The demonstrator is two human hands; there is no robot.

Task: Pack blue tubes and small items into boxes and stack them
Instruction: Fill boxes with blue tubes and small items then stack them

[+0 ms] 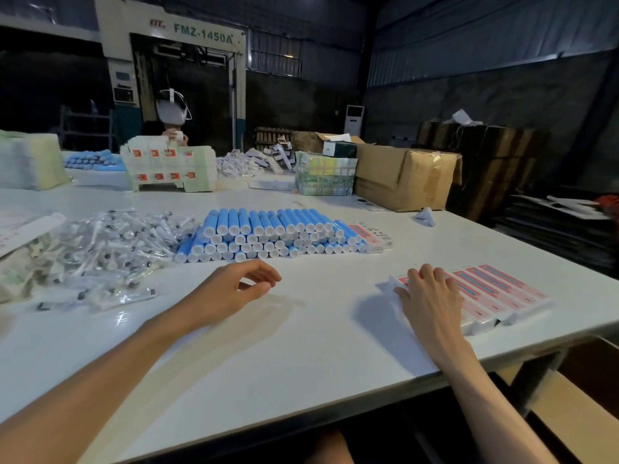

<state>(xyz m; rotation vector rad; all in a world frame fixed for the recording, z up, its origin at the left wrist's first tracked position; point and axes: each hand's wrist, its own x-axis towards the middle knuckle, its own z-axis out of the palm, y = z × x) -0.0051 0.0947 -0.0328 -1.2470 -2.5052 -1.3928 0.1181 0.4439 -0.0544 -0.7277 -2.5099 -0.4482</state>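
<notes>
The white table (301,346) carries almost all the work that is left. The large pile of blue tubes (268,234) lies in the middle of it, in several layers with the white caps toward the person, and it looks nearly full. To the left of the pile and touching it is a wide heap of small items (100,242) in clear sachets, also not packed. On the right side, near the table edge, a row of pink boxes (495,293) lies side by side; I cannot tell if they are filled, and they are not stacked. A few more pink boxes (371,234) lie against the right end of the tube pile. So I judge the task is at an early stage, with most of the packing and all the stacking not yet done. The right hand (428,293) rests palm down on the nearest box of the row, fingers spread and only a little bent, gripping nothing. The left hand (234,289) hovers just in front of the tubes, fingers loosely curled, and it holds nothing.
</notes>
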